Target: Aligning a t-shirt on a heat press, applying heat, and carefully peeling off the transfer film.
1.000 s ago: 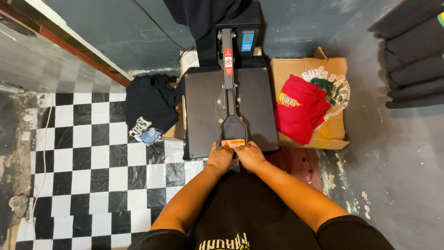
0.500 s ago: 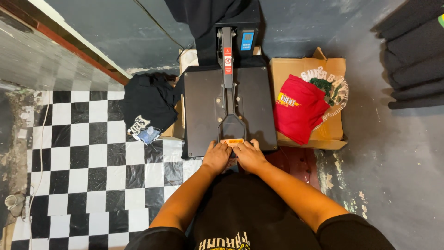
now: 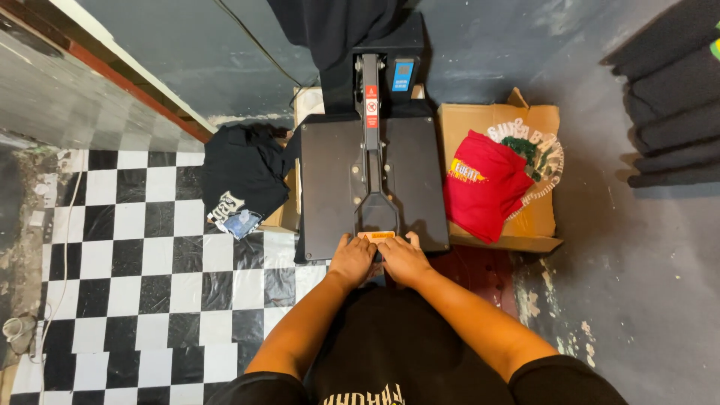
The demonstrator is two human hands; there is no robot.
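Observation:
A black heat press (image 3: pixel 334 176) stands in front of me with its top plate down flat. A long black lever arm (image 3: pixel 373 165) runs along its middle to a handle at the near edge. My left hand (image 3: pixel 351 260) and my right hand (image 3: pixel 403 259) sit side by side, both closed over that handle, which they mostly hide. Just above my fingers an orange label (image 3: pixel 376 235) shows on the lever. Black cloth hangs over the back of the press (image 3: pixel 330 30).
A black printed shirt (image 3: pixel 244 180) lies in a heap left of the press. To the right, an open cardboard box (image 3: pixel 540 225) holds a red shirt (image 3: pixel 484 184). Folded dark garments (image 3: pixel 671 112) are stacked at far right. Checkered flooring (image 3: pixel 135 255) covers the left side.
Both hands stay clamped on the press handle. The view has shifted slightly; nothing else has visibly moved.

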